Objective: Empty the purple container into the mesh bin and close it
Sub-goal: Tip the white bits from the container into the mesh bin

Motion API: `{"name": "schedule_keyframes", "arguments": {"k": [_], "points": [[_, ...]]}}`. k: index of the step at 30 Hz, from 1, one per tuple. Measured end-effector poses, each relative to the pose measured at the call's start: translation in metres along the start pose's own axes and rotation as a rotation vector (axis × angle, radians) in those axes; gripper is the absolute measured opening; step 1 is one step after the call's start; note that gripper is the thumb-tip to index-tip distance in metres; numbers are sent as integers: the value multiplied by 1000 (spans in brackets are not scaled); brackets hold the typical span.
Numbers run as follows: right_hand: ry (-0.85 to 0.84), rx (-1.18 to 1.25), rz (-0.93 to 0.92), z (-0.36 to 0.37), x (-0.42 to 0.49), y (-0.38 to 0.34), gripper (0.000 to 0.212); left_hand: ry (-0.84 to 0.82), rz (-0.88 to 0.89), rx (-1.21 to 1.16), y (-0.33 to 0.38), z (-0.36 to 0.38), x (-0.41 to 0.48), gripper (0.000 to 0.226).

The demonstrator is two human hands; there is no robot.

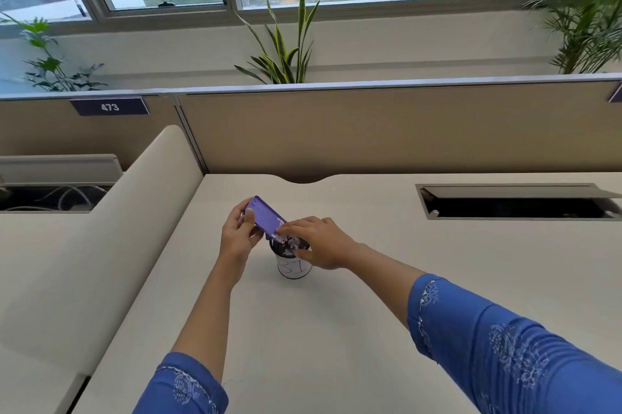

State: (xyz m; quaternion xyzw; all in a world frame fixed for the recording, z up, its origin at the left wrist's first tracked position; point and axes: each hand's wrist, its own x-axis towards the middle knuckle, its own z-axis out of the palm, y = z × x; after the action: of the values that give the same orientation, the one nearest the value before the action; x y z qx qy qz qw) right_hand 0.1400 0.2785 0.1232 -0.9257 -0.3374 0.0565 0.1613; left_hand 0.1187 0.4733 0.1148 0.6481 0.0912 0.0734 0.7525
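the left grip [237, 232] curls round the purple container [264, 216], tilted just above the mesh bin [293, 271] on the worktop [370, 282]; the right grip [319, 242], fingers straight, holding nothing, touches white scraps [288, 240] at its lower lip. keeping that lip over the bin's mouth should prevent spills.
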Motion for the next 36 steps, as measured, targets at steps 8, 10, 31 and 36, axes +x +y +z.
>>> {"name": "schedule_keyframes", "arguments": {"k": [8, 10, 31, 36], "points": [[-16, 53, -10, 2, 0, 1, 53, 32, -35, -77, 1, -1, -7, 40], [2, 71, -16, 2, 0, 1, 53, 34, -33, -89, 1, -2, -8, 41], [15, -1, 88, 16, 1, -3, 63, 3, 20, -91, 7, -7, -8, 28], [34, 18, 92, 17, -4, -5, 58, 0, 16, -76, 1, -8, -8, 31]]}}
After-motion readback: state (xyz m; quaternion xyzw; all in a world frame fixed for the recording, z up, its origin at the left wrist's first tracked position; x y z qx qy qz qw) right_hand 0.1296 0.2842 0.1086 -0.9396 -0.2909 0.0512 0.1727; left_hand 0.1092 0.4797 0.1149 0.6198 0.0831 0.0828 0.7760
